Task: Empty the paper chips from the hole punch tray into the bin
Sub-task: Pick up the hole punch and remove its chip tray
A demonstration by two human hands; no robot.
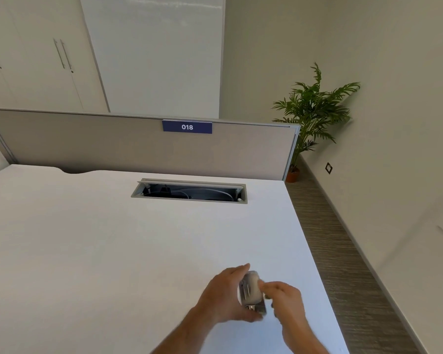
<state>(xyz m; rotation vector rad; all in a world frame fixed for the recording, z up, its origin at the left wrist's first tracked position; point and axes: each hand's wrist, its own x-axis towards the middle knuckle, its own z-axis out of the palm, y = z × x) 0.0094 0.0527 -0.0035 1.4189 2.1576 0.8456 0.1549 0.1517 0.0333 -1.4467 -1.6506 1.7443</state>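
Note:
A small grey and white hole punch is held just above the white desk, near its right front part. My left hand wraps it from the left, fingers over the top and thumb underneath. My right hand pinches its right side with the fingertips. The punch is tilted on its side, metal parts facing me. The picture is blurred there, so I cannot tell the tray apart from the body. No bin is in view.
An open cable slot with wires lies in the desk's far middle. A grey partition with a blue "018" sign closes the back. The desk's right edge drops to striped carpet. A potted plant stands in the corner.

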